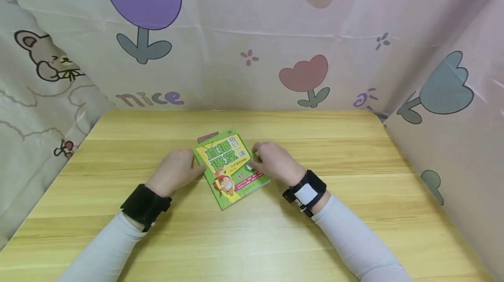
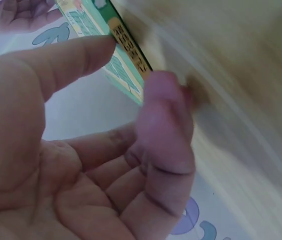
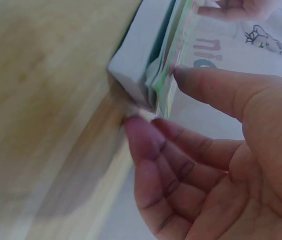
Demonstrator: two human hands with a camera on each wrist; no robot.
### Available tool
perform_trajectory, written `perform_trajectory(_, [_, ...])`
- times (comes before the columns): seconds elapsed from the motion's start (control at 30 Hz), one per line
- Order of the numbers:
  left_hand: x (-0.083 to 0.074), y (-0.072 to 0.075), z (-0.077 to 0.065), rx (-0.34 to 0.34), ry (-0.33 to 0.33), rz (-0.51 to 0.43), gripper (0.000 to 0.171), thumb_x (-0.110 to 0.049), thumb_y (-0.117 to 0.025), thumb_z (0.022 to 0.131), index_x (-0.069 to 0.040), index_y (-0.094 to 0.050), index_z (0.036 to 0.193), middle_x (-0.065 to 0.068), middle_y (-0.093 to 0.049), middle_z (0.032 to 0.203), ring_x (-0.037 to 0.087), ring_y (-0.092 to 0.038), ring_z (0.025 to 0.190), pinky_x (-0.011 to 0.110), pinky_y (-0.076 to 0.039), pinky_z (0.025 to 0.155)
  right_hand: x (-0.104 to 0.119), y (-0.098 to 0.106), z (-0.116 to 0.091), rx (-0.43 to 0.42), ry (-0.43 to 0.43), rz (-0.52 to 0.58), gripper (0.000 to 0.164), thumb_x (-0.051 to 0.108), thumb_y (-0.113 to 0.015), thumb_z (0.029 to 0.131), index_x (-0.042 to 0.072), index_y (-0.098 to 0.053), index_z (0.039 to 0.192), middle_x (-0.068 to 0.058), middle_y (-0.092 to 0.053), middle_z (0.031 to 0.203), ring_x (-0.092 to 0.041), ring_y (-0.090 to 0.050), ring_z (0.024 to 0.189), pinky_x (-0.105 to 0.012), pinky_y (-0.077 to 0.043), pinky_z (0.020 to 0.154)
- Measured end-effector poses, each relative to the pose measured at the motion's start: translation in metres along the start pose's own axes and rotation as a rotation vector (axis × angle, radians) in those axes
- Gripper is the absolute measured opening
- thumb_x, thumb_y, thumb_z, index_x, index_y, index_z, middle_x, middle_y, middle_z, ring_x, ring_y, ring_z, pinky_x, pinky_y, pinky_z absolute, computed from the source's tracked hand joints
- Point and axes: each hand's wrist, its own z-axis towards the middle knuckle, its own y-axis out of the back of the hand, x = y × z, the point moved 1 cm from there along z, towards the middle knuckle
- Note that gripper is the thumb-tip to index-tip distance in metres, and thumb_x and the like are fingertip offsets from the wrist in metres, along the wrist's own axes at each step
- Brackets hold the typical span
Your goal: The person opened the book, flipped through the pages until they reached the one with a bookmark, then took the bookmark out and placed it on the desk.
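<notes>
A green and yellow book (image 1: 232,168) with a cartoon child and large characters on its cover lies tilted on the wooden table. At its left edge is my left hand (image 1: 177,170), thumb and forefinger on the spine side. The left wrist view shows the thumb against the book's spine (image 2: 128,47) and the other fingers curled. My right hand (image 1: 277,161) holds the right edge, its thumb over the cover. Seen from the right wrist, thumb and fingertips are about a corner of the white page block (image 3: 138,60), with layers above it. The book's underside is hidden.
A small reddish-brown strip (image 1: 207,137) sticks out behind the book's upper left edge. Pale printed cloth (image 1: 220,72) hangs behind the table (image 1: 252,238) and on both sides. Black bands (image 1: 145,205) are strapped round the wrists.
</notes>
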Motion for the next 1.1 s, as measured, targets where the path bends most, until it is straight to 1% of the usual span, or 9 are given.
perform_trajectory(0.07, [-0.001, -0.001, 0.000, 0.010, -0.008, -0.001, 0.026, -0.026, -0.070, 0.086, -0.004, -0.060, 0.077, 0.000, -0.039, 0.053, 0.013, -0.039, 0.041, 0.026, -0.030, 0.041, -0.002, -0.001, 0.001, 0.016, -0.005, 0.025, 0.037, 0.034, -0.072, 0.086, 0.005, -0.066, 0.108, 0.005, -0.059, 0.074, -0.007, -0.056, 0.059, -0.020, -0.046, 0.050])
perform_trajectory(0.17, [-0.004, -0.002, 0.003, 0.017, -0.023, -0.004, 0.025, -0.025, -0.069, 0.087, -0.002, -0.061, 0.083, 0.001, -0.038, 0.054, 0.013, -0.039, 0.043, 0.026, -0.030, 0.042, -0.003, 0.000, 0.000, 0.040, -0.020, 0.067, 0.028, 0.033, -0.072, 0.086, 0.007, -0.067, 0.097, 0.005, -0.059, 0.072, -0.007, -0.056, 0.055, -0.020, -0.046, 0.048])
perform_trajectory(0.33, [-0.008, -0.007, 0.008, 0.035, -0.027, -0.030, 0.029, -0.024, -0.069, 0.088, 0.002, -0.065, 0.101, 0.001, -0.039, 0.057, 0.013, -0.040, 0.045, 0.026, -0.032, 0.043, -0.004, 0.002, -0.005, 0.070, -0.023, 0.078, 0.020, 0.030, -0.072, 0.086, 0.013, -0.063, 0.080, 0.005, -0.059, 0.067, -0.007, -0.050, 0.050, -0.020, -0.040, 0.044])
perform_trajectory(0.4, [-0.011, -0.009, 0.009, 0.033, -0.037, -0.037, 0.029, -0.024, -0.069, 0.088, 0.002, -0.066, 0.100, 0.002, -0.040, 0.056, 0.014, -0.041, 0.045, 0.026, -0.032, 0.044, -0.005, 0.003, -0.008, 0.076, -0.017, 0.074, 0.020, 0.030, -0.072, 0.086, 0.015, -0.063, 0.076, 0.005, -0.057, 0.063, -0.006, -0.047, 0.049, -0.020, -0.036, 0.043])
perform_trajectory(0.57, [-0.019, -0.015, 0.010, 0.040, -0.040, -0.061, 0.023, -0.024, -0.069, 0.088, -0.002, -0.063, 0.084, 0.002, -0.047, 0.055, 0.012, -0.047, 0.042, 0.025, -0.037, 0.041, -0.009, 0.005, -0.017, 0.107, 0.005, 0.107, 0.028, 0.030, -0.072, 0.086, 0.014, -0.060, 0.066, 0.005, -0.047, 0.055, -0.006, -0.040, 0.046, -0.020, -0.032, 0.043])
perform_trajectory(0.7, [-0.029, -0.020, 0.010, 0.086, -0.009, -0.131, 0.022, -0.023, -0.069, 0.089, -0.003, -0.062, 0.085, 0.003, -0.054, 0.056, 0.012, -0.055, 0.041, 0.025, -0.044, 0.040, -0.016, 0.007, -0.026, 0.134, 0.019, 0.123, 0.032, 0.031, -0.071, 0.086, 0.013, -0.059, 0.064, 0.006, -0.042, 0.053, -0.006, -0.038, 0.045, -0.021, -0.031, 0.044])
perform_trajectory(0.8, [-0.038, -0.024, 0.009, 0.103, -0.008, -0.150, 0.021, -0.023, -0.070, 0.088, -0.005, -0.061, 0.084, 0.002, -0.055, 0.055, 0.011, -0.057, 0.041, 0.025, -0.046, 0.040, -0.024, 0.008, -0.032, 0.149, 0.013, 0.124, 0.031, 0.032, -0.071, 0.086, 0.014, -0.060, 0.065, 0.006, -0.044, 0.054, -0.006, -0.039, 0.047, -0.022, -0.033, 0.046])
perform_trajectory(0.97, [-0.053, -0.028, 0.008, 0.104, -0.053, -0.148, 0.019, -0.021, -0.070, 0.087, -0.004, -0.064, 0.088, 0.001, -0.054, 0.055, 0.009, -0.055, 0.039, 0.023, -0.045, 0.039, -0.036, 0.012, -0.043, 0.174, -0.020, 0.139, 0.029, 0.032, -0.072, 0.086, 0.015, -0.060, 0.066, 0.004, -0.047, 0.056, -0.008, -0.041, 0.048, -0.022, -0.034, 0.048])
perform_trajectory(1.1, [-0.061, -0.030, 0.006, 0.079, -0.098, -0.140, 0.019, -0.020, -0.071, 0.086, -0.002, -0.065, 0.089, 0.000, -0.053, 0.055, 0.005, -0.052, 0.036, 0.022, -0.044, 0.037, -0.040, 0.016, -0.051, 0.193, -0.027, 0.145, 0.027, 0.033, -0.072, 0.086, 0.016, -0.061, 0.067, 0.004, -0.048, 0.056, -0.007, -0.041, 0.048, -0.023, -0.034, 0.047])
